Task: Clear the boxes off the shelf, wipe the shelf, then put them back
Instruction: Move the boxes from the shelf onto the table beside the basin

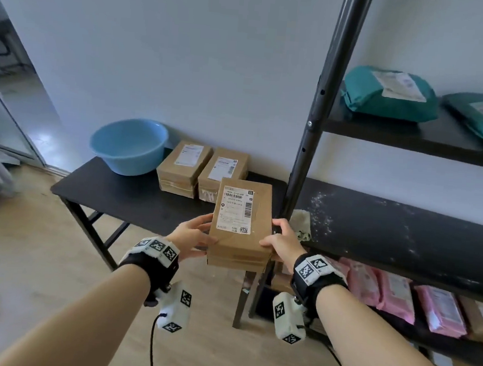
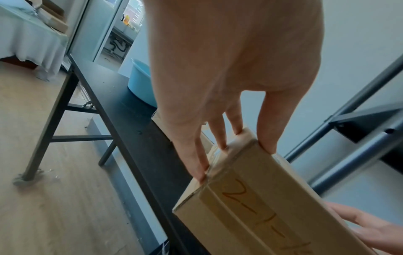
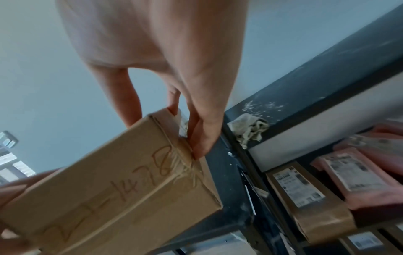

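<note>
I hold a brown cardboard box (image 1: 241,220) with a white shipping label in the air, just left of the shelf post and over the black table's near edge. My left hand (image 1: 193,234) grips its left side, thumb on top and fingers (image 2: 267,138) along the side. My right hand (image 1: 280,238) grips its right side (image 3: 196,136). Orange handwriting marks the box's front face (image 2: 261,212) (image 3: 122,193). Two more labelled boxes (image 1: 181,167) (image 1: 222,175) stand on the black table (image 1: 122,198). The black middle shelf (image 1: 405,235) is bare and dusted with white specks. A crumpled rag (image 1: 301,224) (image 3: 248,127) lies at its left end.
A blue basin (image 1: 128,145) sits on the table's far left. The black shelf post (image 1: 328,82) rises right beside the held box. Green parcels (image 1: 388,93) lie on the upper shelf, pink parcels (image 1: 394,292) and brown boxes (image 3: 305,198) on the lower one. Wooden floor lies below.
</note>
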`<action>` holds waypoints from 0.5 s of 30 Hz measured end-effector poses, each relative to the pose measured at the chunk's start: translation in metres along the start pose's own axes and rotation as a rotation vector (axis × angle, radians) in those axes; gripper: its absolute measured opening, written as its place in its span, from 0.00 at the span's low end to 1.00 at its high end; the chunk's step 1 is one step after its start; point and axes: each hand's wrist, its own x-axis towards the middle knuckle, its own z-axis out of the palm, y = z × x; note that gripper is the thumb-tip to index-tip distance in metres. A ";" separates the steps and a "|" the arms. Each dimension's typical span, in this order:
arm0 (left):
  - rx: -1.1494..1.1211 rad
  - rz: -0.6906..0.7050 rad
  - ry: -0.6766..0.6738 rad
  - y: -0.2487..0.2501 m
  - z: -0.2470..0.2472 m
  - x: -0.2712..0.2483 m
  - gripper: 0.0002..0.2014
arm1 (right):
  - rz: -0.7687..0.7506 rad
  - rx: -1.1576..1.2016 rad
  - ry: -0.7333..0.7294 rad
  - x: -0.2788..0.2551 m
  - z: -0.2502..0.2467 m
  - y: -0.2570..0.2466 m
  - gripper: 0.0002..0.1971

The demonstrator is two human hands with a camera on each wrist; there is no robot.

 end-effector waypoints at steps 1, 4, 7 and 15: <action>-0.023 0.002 0.003 0.009 -0.003 0.011 0.33 | -0.021 -0.021 0.022 0.011 0.002 -0.008 0.30; -0.065 0.000 0.026 0.037 -0.016 0.040 0.34 | -0.058 -0.030 0.039 0.042 0.007 -0.033 0.31; -0.086 0.019 0.029 0.063 -0.031 0.065 0.33 | -0.086 -0.041 0.066 0.069 0.014 -0.057 0.32; -0.081 0.061 -0.140 0.111 -0.052 0.133 0.34 | -0.111 -0.066 0.292 0.117 0.026 -0.099 0.31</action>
